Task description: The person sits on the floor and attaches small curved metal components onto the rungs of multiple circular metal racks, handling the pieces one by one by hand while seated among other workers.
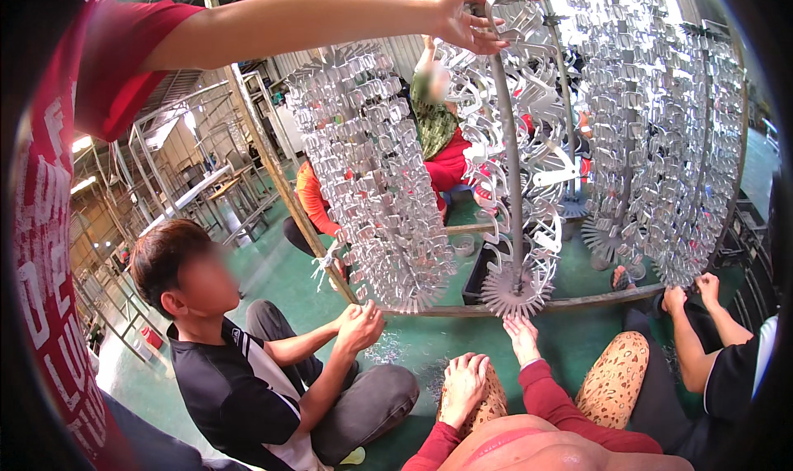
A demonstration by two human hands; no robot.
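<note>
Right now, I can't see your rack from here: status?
Left hand flat on knee. Right hand open, fingertips at toothed disc. Another person's hand grips the pole above.

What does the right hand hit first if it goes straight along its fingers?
Likely the toothed metal disc at the foot of the grey rack pole. The right hand points up at it, fingertips just under its rim; contact can't be told.
</note>
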